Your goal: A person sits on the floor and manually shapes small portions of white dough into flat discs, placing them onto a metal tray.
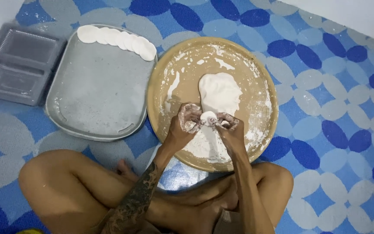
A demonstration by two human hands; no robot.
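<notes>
While the person sits cross-legged on a mat patterned with blue and grey ovals, both flour-dusted hands meet over a round tan tray with a low rim. Between them is a small white disc of dough, soft and smooth-looking, pinched at its edges: the left hand curls its fingers closed on the disc's left side, and the right hand grips the right side with thumb and fingertips. Just beyond the hands, a larger lump of white dough lies on the tray, matte, rounded at the top and irregular in outline. Loose flour streaks and smears the tray's surface, thickest near its right rim and below the hands. Left of it, touching or nearly so, sits a grey rectangular metal tray with rounded corners, dusted pale; a row of flat, overlapping white dough rounds runs along its far edge. Further left lies a clear ribbed plastic container with two compartments.
</notes>
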